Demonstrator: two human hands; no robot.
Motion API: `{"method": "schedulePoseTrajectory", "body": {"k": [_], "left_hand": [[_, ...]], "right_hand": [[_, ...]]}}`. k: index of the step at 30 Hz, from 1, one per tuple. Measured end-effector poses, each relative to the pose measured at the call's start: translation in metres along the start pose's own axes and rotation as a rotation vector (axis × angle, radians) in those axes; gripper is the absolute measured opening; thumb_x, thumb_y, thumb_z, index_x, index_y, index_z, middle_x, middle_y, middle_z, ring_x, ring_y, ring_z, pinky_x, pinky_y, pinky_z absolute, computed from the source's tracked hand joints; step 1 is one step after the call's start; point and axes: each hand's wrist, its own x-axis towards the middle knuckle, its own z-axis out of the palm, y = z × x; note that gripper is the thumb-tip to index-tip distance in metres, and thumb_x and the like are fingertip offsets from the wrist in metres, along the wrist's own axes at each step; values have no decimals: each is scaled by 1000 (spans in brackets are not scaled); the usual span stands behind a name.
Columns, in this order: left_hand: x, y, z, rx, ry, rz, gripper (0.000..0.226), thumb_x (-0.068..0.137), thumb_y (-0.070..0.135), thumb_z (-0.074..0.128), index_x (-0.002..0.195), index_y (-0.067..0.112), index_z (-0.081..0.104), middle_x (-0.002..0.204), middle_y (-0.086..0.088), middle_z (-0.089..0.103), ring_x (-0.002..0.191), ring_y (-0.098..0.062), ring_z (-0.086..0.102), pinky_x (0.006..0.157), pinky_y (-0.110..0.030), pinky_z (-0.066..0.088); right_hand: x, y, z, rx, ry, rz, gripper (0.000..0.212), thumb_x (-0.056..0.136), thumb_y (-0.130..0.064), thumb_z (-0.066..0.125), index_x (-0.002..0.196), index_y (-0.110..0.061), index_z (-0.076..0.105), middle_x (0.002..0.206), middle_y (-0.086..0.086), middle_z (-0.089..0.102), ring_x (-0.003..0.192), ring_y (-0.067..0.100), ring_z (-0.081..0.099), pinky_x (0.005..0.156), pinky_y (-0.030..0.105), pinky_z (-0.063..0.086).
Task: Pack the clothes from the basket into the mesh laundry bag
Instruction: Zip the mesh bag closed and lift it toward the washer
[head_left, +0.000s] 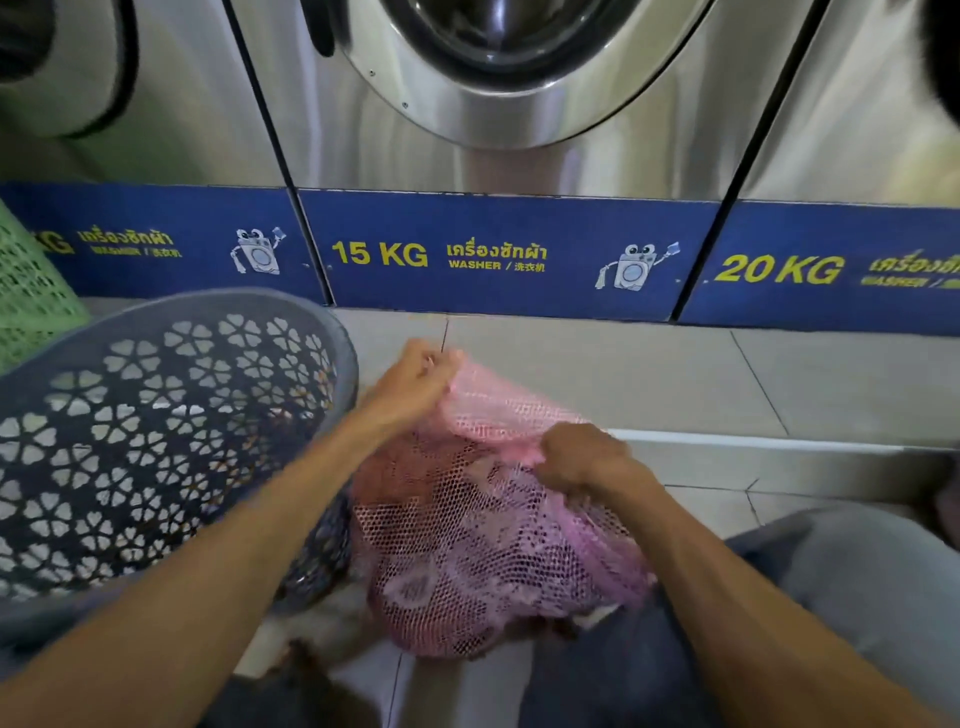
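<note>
Presently, I find the pink mesh laundry bag (483, 525) at lower centre of the frame, resting on the tiled floor (649, 379) against my lap, with dark and reddish clothes (415, 478) visible through its netting. My left hand (410, 384), just above centre, has its fingers curled tight on the bag's upper edge, pulling it up and away. My right hand (582, 457), right of centre, pinches the same gathered edge lower down, fingers closed on the mesh. The grey laundry basket (130, 415) with flower-shaped cutouts fills the left of the frame, touching the bag's left side; my left forearm crosses its rim. I cannot tell what lies inside it. A green basket (31, 291) shows at the left edge. Across the top stand steel washers; the centre washer (493, 156) is labelled 15 KG.
</note>
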Motion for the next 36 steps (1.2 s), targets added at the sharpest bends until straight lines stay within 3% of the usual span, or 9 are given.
{"method": "schedulePoseTrajectory", "body": {"k": [3,5,8,11,16,19,26,30,36], "left_hand": [[-42,-24,37,228,-449,101,91,69,84,60,145,41,34,137,14,50,123,-14,52,101,-32,42],[-52,-48,62,479,-573,146,79,73,73,68,139,35,47,136,8,59,124,-22,57,102,-39,47],[-51,-77,73,502,-347,79,33,89,52,62,106,25,68,101,-2,71,91,-22,66,79,-34,54],[-42,-104,61,498,-181,-6,56,73,71,63,87,17,76,81,-3,62,88,-26,66,81,-38,57],[-51,-139,66,129,-127,-376,114,56,67,85,149,23,36,160,-11,26,147,-34,29,107,-42,46],[-58,-153,78,-142,-68,-489,159,45,57,93,159,26,-14,169,-6,9,154,-31,11,120,-46,30],[-51,-167,94,-310,-114,-725,178,19,54,96,160,16,-4,168,-5,10,152,-28,23,121,-46,30],[-48,-163,104,-342,-117,-799,138,41,42,99,154,7,28,160,-12,35,143,-32,39,116,-43,36],[-44,-141,107,-321,-116,-735,96,72,16,85,151,4,32,147,-10,45,140,-33,42,112,-41,37]], "right_hand": [[6,-2,5,116,179,-33,19,95,-37,59,100,-19,66,109,8,73,98,29,68,86,39,54],[6,-1,5,193,274,-58,18,94,-41,63,97,-24,67,110,7,69,104,30,65,83,37,50],[5,3,11,153,308,-50,29,89,-44,67,110,-26,68,118,9,59,118,32,56,92,41,48],[8,13,27,13,49,40,98,68,-68,79,150,-37,34,158,17,30,147,41,26,113,63,29],[22,36,71,29,-288,125,158,46,-79,83,155,-44,-26,164,22,-31,151,56,-13,116,77,14],[26,46,87,66,-257,131,157,47,-76,85,153,-48,-27,165,23,-31,152,57,5,116,71,26],[44,50,110,51,-207,39,154,54,-70,86,150,-49,-32,169,26,-1,147,54,30,116,62,34],[60,47,112,-9,-275,65,146,53,-71,84,155,-51,-18,159,21,26,143,48,38,113,60,39],[67,47,107,48,-249,70,89,69,-65,71,145,-39,34,141,14,51,130,39,53,105,52,47]]}}
